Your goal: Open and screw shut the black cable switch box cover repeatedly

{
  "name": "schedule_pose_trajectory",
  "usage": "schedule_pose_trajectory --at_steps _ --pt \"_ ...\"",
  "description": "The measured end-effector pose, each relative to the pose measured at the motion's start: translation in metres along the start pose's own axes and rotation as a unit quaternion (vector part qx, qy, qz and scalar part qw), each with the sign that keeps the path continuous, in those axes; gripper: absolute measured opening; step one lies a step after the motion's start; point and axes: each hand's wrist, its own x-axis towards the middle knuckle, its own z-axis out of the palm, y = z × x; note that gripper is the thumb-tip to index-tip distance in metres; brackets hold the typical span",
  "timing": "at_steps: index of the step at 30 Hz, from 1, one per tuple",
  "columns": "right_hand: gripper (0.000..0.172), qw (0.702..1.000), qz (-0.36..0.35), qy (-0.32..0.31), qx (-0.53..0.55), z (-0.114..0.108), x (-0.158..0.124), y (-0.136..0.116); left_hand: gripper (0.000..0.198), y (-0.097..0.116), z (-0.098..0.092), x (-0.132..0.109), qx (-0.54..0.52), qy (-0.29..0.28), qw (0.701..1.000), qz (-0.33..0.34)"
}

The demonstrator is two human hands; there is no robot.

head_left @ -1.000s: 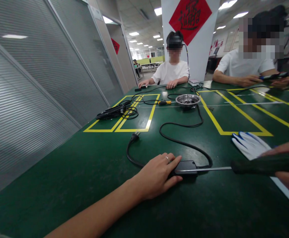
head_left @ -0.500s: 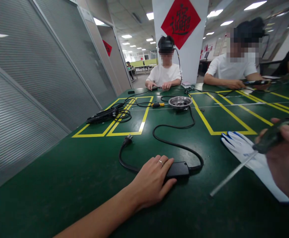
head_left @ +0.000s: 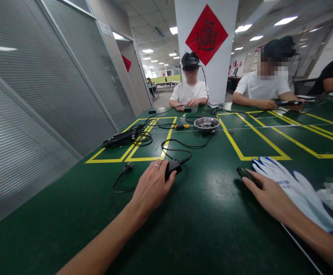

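Note:
My left hand [head_left: 150, 185] is closed around a black power adapter [head_left: 173, 169] low over the green table, hiding its near end. A short lead runs from it to a two-pin plug [head_left: 128, 168] on the left; a longer cord [head_left: 180, 144] winds back towards a metal bowl [head_left: 206, 124]. On the right, my right hand [head_left: 265, 189] grips the dark green handle of a screwdriver [head_left: 245, 174] at table level. Its thin metal shaft shows below my forearm, pointing towards me. Beside that hand lies a pair of white gloves [head_left: 296, 187] with blue edging.
Yellow tape [head_left: 143, 159] marks out boxes on the table [head_left: 206, 233]. A bundle of black cables [head_left: 120, 138] lies at the left, and a yellow-and-black screwdriver [head_left: 182, 126] is beside the bowl. Two people in white shirts [head_left: 189, 93] sit across, their hands on the far side.
My left hand has shifted the adapter left and away from me, dragging its cord and plug. My right hand has lowered the screwdriver to the table, its shaft turned from pointing left to pointing towards me.

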Motion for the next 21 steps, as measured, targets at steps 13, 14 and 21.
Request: schedule_pose_trajectory --at_steps 13,14,21 --pt "0.06 0.997 -0.029 -0.059 -0.04 0.005 -0.002 0.002 0.041 -0.056 0.028 0.006 0.097 -0.045 0.988 -0.108" --pt "0.06 0.997 -0.03 -0.062 -0.043 0.005 -0.002 0.002 0.041 -0.062 0.033 0.006 0.094 -0.048 0.987 -0.118" --pt "0.06 0.996 -0.027 -0.065 -0.051 0.005 -0.003 0.002 0.039 -0.106 0.059 0.012 0.014 -0.081 0.988 -0.134"
